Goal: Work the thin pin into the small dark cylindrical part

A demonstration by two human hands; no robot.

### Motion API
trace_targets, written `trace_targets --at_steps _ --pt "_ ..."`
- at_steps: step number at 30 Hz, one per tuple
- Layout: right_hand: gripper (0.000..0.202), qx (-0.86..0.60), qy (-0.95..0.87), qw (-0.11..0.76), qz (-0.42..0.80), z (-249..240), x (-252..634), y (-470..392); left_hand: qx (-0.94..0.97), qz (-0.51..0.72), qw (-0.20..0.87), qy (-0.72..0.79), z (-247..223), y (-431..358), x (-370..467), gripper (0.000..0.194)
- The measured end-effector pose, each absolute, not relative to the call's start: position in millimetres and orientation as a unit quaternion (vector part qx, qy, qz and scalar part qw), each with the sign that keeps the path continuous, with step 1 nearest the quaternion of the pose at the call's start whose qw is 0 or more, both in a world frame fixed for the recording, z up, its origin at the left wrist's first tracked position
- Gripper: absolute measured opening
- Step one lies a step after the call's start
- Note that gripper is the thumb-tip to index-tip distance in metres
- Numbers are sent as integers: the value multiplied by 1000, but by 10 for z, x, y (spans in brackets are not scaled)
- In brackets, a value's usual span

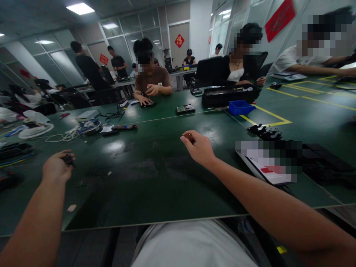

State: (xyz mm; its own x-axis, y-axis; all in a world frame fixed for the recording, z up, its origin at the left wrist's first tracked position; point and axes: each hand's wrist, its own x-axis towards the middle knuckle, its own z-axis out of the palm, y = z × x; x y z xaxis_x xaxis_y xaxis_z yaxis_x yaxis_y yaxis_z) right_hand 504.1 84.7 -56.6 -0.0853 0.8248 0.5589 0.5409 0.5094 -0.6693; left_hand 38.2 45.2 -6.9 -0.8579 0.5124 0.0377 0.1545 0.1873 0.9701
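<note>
My left hand [57, 166] is above the left part of the green table [133, 200], its fingers curled round a small black object [68, 159]. Most of that object is hidden by the fingers, so its kind does not show. My right hand [200, 147] hovers over the middle of the table with thumb and fingers bent together. Something small and brownish shows between them, too covered to make out. Small pale scraps [71, 208] lie on the table near my left hand.
Beyond my hands lie a black marker [125, 127], bundled cables [89, 127], a circuit-board device [185, 109], a blue bin [241, 107] and a long black case [230, 95]. A white booklet [274, 174] and black parts [328, 159] are at right. People sit across the table.
</note>
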Motion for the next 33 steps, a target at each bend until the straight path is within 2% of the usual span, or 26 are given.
trace_targets --at_steps 3,7,17,20,24,27,33 --pt "25 -471 -721 486 147 -559 5043 844 211 638 272 689 0 605 790 16" --pt "26 -470 -723 480 157 -536 5045 832 269 645 368 613 34 773 1364 16" --pt "28 -483 -712 486 152 -520 5040 833 364 582 537 490 -197 987 2705 24" --pt "33 -484 -708 491 151 -521 5038 832 434 551 510 498 -406 973 2963 33" --pt "34 -486 -711 488 143 -515 5031 822 630 431 365 533 -673 924 3093 27" --pt "32 -483 -710 493 136 -508 5030 810 727 357 287 512 -800 908 3049 29" --pt "23 -440 -683 549 199 -537 5046 807 760 347 239 495 -904 948 2921 37"
